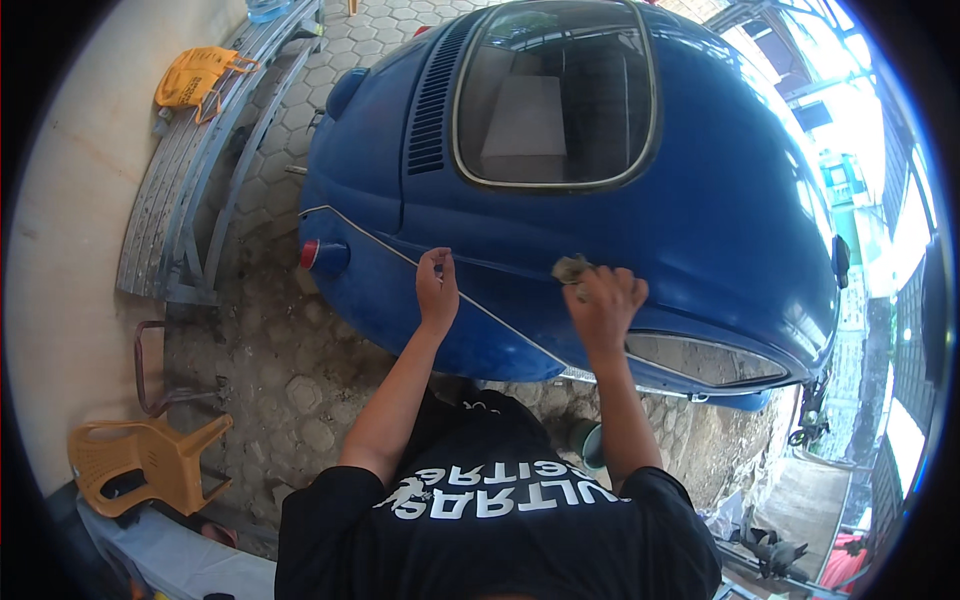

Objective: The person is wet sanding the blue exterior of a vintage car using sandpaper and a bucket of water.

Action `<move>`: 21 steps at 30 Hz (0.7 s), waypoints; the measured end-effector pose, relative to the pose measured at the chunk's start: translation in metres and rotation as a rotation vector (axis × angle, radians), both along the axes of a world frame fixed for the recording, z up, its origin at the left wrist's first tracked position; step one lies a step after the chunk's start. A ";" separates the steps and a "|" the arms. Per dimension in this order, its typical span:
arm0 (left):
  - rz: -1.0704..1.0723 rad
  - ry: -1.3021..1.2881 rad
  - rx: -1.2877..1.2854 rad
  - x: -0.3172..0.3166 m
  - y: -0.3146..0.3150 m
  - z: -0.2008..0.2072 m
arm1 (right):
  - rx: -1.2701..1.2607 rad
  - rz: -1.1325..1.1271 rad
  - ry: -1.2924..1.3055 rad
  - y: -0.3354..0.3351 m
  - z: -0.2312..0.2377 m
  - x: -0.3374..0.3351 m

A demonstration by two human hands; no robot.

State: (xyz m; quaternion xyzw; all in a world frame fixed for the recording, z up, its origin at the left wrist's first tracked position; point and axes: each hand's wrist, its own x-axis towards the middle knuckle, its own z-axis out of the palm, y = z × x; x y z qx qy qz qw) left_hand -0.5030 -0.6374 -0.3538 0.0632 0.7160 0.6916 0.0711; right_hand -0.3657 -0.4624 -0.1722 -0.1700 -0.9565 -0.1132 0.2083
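Note:
A blue, rounded car stands in front of me, and its rear faces left. My right hand grips a crumpled greenish-grey cloth against or just over the side panel below the rear window. My left hand is raised above the rear fender, near the thin light trim strip. Its fingers are curled toward the thumb, and blue paint shows through the small gap between them. Whether that hand touches the car I cannot tell.
A red tail light juts out on the left. By the wall are a metal rack with a yellow bag and a tan plastic chair. A dark bucket stands near my right arm. The ground is paved with stones.

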 end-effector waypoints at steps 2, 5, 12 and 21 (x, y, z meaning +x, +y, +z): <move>0.007 0.074 -0.026 0.005 0.003 0.001 | -0.005 -0.087 0.093 0.008 0.018 0.015; -0.030 0.137 -0.048 0.012 0.021 0.007 | 0.069 -0.203 0.190 0.005 0.013 0.020; -0.076 0.190 -0.004 0.016 0.043 0.022 | -0.073 0.064 0.089 -0.046 -0.064 -0.055; -0.105 0.422 -0.107 0.045 0.061 0.039 | -0.004 -0.077 0.477 0.017 -0.010 0.027</move>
